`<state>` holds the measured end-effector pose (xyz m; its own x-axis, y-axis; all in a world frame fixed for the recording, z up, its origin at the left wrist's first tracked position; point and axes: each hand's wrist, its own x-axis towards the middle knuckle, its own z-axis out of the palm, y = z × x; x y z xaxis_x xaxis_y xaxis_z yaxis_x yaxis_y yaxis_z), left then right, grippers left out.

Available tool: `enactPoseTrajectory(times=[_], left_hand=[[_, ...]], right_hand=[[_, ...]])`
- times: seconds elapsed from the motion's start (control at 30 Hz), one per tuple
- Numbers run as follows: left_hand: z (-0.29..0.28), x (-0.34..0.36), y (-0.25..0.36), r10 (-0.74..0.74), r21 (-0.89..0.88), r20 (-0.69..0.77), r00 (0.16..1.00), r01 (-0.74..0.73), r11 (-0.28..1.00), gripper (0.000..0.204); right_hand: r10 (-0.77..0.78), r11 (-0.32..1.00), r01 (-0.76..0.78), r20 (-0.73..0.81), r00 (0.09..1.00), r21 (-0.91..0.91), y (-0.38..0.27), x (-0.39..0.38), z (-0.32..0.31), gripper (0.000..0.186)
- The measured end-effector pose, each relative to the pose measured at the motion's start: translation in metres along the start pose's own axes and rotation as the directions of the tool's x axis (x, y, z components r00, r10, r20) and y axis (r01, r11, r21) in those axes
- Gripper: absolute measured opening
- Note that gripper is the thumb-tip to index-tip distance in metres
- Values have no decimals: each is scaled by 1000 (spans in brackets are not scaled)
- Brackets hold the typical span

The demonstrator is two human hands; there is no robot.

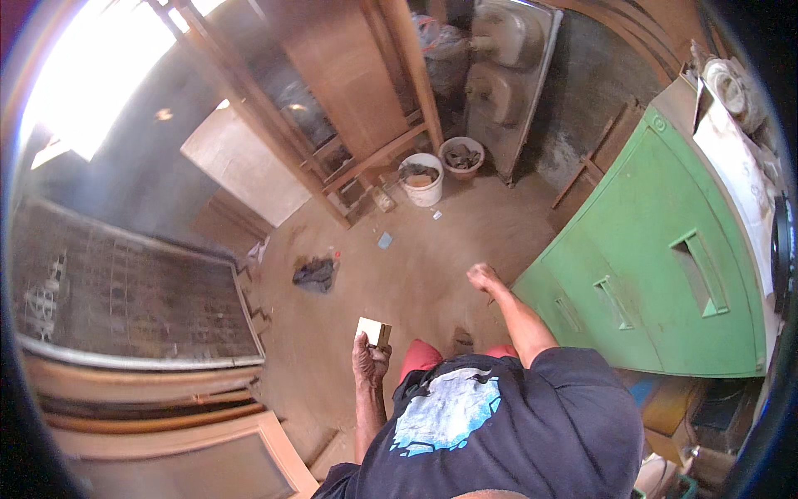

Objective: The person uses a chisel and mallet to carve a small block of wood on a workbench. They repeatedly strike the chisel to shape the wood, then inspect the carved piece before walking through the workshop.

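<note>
In my left hand is a small block, box-shaped, with a pale cream face and a darker brown side. My fingers close round its lower part, and I cannot tell whether it is wood or a carton. Farther right, my right hand hangs in the air over the floor, left of the green cabinet. Its fingers are curled in, slightly blurred, and whatever may be inside them is hidden.
Ahead stand a white bucket and a smaller tub, both with scraps inside. Wooden frames lean behind them. A dark cloth lies on the dusty floor. Framed panels line the left side.
</note>
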<state>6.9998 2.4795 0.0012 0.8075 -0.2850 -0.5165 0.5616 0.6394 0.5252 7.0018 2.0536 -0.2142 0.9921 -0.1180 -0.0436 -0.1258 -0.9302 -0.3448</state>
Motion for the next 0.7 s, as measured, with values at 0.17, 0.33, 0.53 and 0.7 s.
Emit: enactPoseTrajectory(times=[0.17, 0.33, 0.53, 0.7], left_hand=[[67, 120, 9, -137, 73, -2, 991, 137, 988, 26], [166, 252, 20, -181, 303, 193, 964, 117, 946, 28], [348, 372, 30, -323, 725, 384, 865, -66, 685, 40], [460, 440, 7, -292, 578, 758, 582, -394, 714, 49]], right_hand=[[105, 881, -110, 37, 994, 461, 3, 97, -24, 28], [408, 765, -492, 278, 870, 415, 84, 108, -11, 33], [676, -479, -367, 602, 425, 797, 179, 40, -21, 11], [606, -588, -315, 664, 438, 745, 224, 62, -32, 9]])
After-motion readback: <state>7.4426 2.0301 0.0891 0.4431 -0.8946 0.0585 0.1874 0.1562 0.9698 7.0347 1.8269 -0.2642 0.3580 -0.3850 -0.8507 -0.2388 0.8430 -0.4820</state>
